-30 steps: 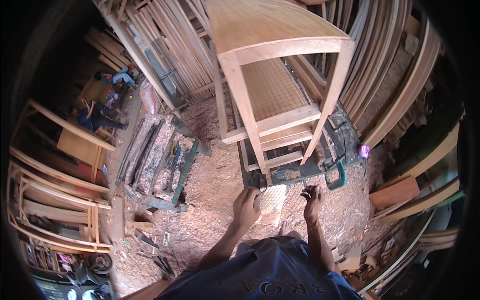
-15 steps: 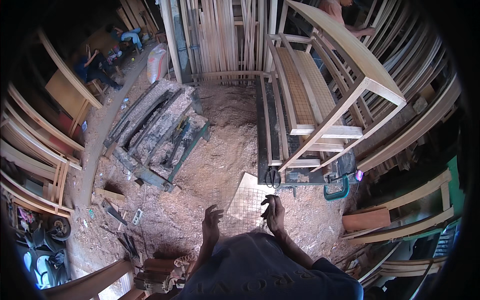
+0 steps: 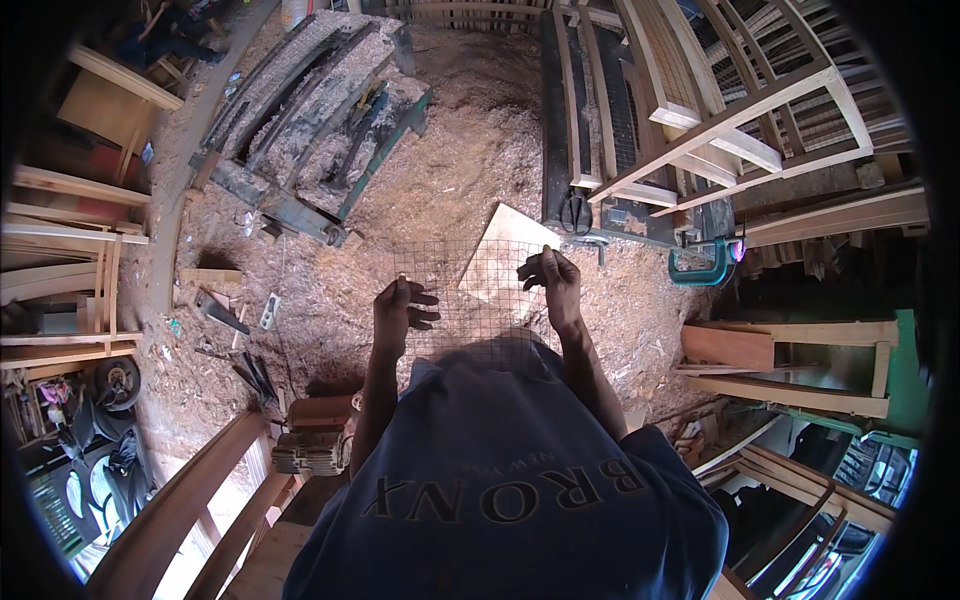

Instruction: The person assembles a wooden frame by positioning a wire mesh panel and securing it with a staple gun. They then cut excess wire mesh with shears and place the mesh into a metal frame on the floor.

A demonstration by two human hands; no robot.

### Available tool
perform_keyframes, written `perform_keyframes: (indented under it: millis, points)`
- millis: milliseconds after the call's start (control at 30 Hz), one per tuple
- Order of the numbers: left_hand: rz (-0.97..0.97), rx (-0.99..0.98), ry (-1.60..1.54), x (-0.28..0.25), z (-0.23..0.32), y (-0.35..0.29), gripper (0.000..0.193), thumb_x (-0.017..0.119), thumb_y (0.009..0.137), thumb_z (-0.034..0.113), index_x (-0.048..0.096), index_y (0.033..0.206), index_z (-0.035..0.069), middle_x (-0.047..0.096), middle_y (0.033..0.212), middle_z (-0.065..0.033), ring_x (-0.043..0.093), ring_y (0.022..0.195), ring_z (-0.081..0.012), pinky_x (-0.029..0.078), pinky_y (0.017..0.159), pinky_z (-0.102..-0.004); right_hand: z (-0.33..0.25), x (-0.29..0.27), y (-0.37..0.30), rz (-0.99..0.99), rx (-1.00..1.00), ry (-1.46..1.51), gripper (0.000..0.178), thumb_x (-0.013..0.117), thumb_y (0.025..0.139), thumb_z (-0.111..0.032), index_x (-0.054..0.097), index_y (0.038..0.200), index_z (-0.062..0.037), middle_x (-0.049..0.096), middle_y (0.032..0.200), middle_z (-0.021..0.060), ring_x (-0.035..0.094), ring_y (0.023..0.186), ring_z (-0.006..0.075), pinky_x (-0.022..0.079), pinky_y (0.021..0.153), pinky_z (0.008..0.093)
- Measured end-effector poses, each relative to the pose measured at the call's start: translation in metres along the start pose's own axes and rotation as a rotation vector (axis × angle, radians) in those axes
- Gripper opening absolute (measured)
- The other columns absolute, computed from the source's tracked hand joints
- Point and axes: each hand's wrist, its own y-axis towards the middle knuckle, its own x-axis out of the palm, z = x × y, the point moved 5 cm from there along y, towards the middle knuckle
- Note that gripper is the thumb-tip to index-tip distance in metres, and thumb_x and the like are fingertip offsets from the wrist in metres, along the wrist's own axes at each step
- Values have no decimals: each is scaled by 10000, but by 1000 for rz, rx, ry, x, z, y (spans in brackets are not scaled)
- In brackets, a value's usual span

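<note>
A square-gridded piece of wire mesh (image 3: pixel 435 265) spans the space between my hands, in front of my body. My left hand (image 3: pixel 404 306) pinches its left edge, with the other fingers partly curled over the grid. At the right edge, my right hand (image 3: pixel 553 278) grips it between thumb and fingers. Through the mesh a pale, flat wooden board (image 3: pixel 507 229) shows on the shavings-covered floor. A wooden frame (image 3: pixel 745 115) lined with mesh stands on a dark bench to the far right, with black-handled scissors or snips (image 3: pixel 575 213) at the bench's near corner.
A teal clamp (image 3: pixel 698 267) hangs at the bench's near edge. Far left stands a shavings-covered machine table (image 3: pixel 325 130). A handsaw (image 3: pixel 222 312) lies on the floor at left. Wooden frames (image 3: pixel 800 340) line the right side. A person (image 3: pixel 165 35) sits at the far left.
The view has tipped downward, so my hands and the mesh sit higher in the picture. Both hands keep hold of the mesh, which now shows more plainly. The co-worker at far right has left view.
</note>
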Motion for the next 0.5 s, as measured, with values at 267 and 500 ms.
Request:
perform_keyframes:
  millis: [267, 500]
  points:
    - [-58, -48, 12, -10, -16, -2, 485, 404, 1027, 454, 545, 1023, -10, 665, 712, -145, 680, 556, -229, 529, 436, -294, 29, -5, -11, 127, 99, 104, 377, 551, 998, -325, 615, 818, 0, 604, 633, 92, 568, 551, 155, 442, 531, 300]
    - [-106, 27, 33, 12, -23, -3, 448, 401, 1035, 422, 554, 932, 13, 588, 599, -88, 626, 493, -184, 493, 413, -275, 19, -21, -12, 136, -13, 159, 426, 521, 1006, -345, 606, 769, -2, 608, 613, 99, 546, 535, 138, 441, 542, 283]
